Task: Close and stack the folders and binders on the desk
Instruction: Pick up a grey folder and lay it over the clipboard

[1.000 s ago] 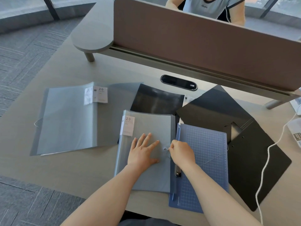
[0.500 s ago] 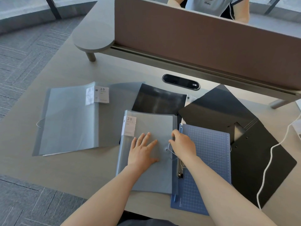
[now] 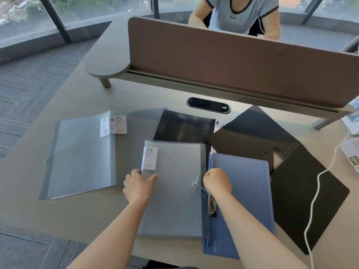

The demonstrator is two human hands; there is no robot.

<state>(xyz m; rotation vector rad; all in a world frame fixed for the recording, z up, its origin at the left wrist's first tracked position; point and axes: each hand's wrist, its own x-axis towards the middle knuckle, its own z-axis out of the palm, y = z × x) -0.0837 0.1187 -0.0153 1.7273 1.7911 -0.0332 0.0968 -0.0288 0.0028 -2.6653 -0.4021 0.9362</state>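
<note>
A closed grey pocket folder (image 3: 174, 191) with a white "20 pockets" label lies in front of me. My left hand (image 3: 138, 185) grips its left spine edge, thumb on the cover. My right hand (image 3: 216, 182) is closed in a fist at the folder's right edge, pinching its white elastic cord (image 3: 199, 183). Under its right side lies an open blue grid clip folder (image 3: 244, 200) with a metal clamp. Left of me a second grey pocket folder (image 3: 81, 154) lies open. A black folder (image 3: 182, 126) and an open black binder (image 3: 295, 181) lie behind and to the right.
A brown divider screen (image 3: 233, 63) stands across the back of the desk (image 3: 136, 96), with a person seated behind it. A black cable port (image 3: 208, 105) sits in the desk. A white cable (image 3: 318, 193) trails over the black binder; white items (image 3: 351, 152) lie at the right edge.
My left hand slid from flat on the cover to the folder's left edge. My right hand pulled the elastic cord out at the right edge. The head camera tilted up.
</note>
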